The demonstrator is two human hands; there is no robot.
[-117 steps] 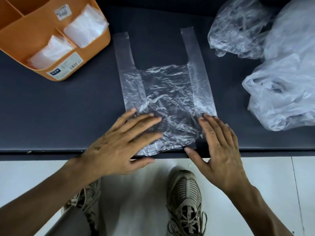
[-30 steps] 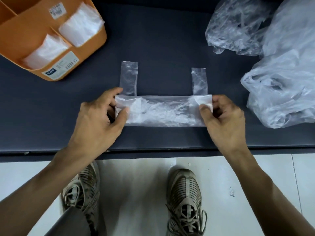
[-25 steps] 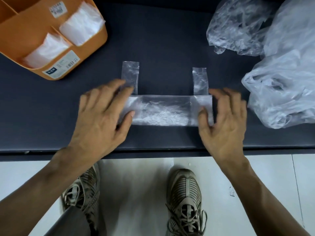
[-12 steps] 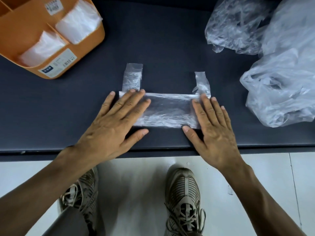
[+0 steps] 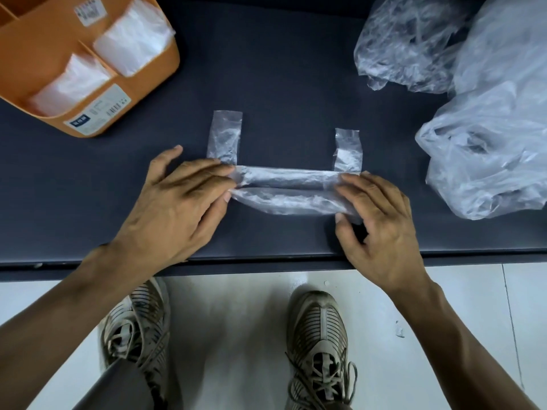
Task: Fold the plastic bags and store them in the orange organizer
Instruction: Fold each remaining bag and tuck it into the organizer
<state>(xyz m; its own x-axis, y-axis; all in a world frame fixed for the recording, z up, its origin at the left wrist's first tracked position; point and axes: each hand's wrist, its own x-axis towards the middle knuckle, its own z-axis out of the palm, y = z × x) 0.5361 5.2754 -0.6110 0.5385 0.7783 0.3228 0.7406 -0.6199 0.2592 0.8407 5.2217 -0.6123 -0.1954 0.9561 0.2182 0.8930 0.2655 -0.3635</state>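
both hands pinch the folded plastic bag [image 5: 285, 192] at its ends, left hand [image 5: 174, 208] and right hand [image 5: 377, 223], on the dark desk [image 5: 281, 69]; orange organizer [image 5: 97, 119] far left, loose bags [image 5: 479, 143] right.

Left hand [image 5: 174, 208] and right hand [image 5: 381, 220] reach forward, palms down, fingertips pinching in a light grip.

Light even, moderately bright, from overhead. Dark table top [image 5: 281, 69] matte, no glare. Clear loose bags [image 5: 479, 119] at right catch soft white highlights. Pale floor [image 5: 236, 335] shows diffuse shadow between shoes [image 5: 319, 344]. Slight motion blur on orange organizer [image 5: 35, 48] and its labels. Wide-angle bending at frame edges; centre fairly sharp.
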